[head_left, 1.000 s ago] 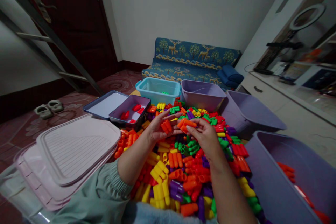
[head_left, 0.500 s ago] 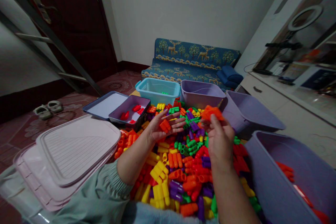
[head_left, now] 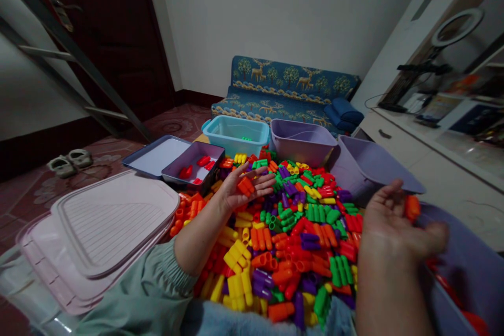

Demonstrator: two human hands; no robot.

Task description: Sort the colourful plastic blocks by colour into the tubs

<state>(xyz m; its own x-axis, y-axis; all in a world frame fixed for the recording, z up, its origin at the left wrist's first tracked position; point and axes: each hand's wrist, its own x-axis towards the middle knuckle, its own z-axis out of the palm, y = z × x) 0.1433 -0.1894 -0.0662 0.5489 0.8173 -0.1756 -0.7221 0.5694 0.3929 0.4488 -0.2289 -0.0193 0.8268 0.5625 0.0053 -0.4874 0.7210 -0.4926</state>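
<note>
My left hand (head_left: 252,184) is palm up with its fingers stretched out, and a small orange plastic building block (head_left: 245,186) lies on the palm. It is above a heap of loose building blocks (head_left: 271,241) in red, orange, yellow, green and purple. Over the near edge of the right purple bin (head_left: 468,257), my right hand (head_left: 397,220) has its thumb and fingers apart. Beside its fingers is an orange block (head_left: 412,208); whether it touches them I cannot make out. Red and orange blocks lie inside that bin, partly hidden by my right hand.
A turquoise bin (head_left: 236,139) and two more purple bins (head_left: 301,144) (head_left: 374,163) line the far side. On the left are an opened tin box (head_left: 192,160) holding red pieces and stacked pinkish lids (head_left: 118,220). Behind stands a blue patterned sofa (head_left: 283,84).
My right hand has swung right from above the heap to the right bin, and its grip on the orange blocks has opened. My left hand has stayed nearly still with its orange block.
</note>
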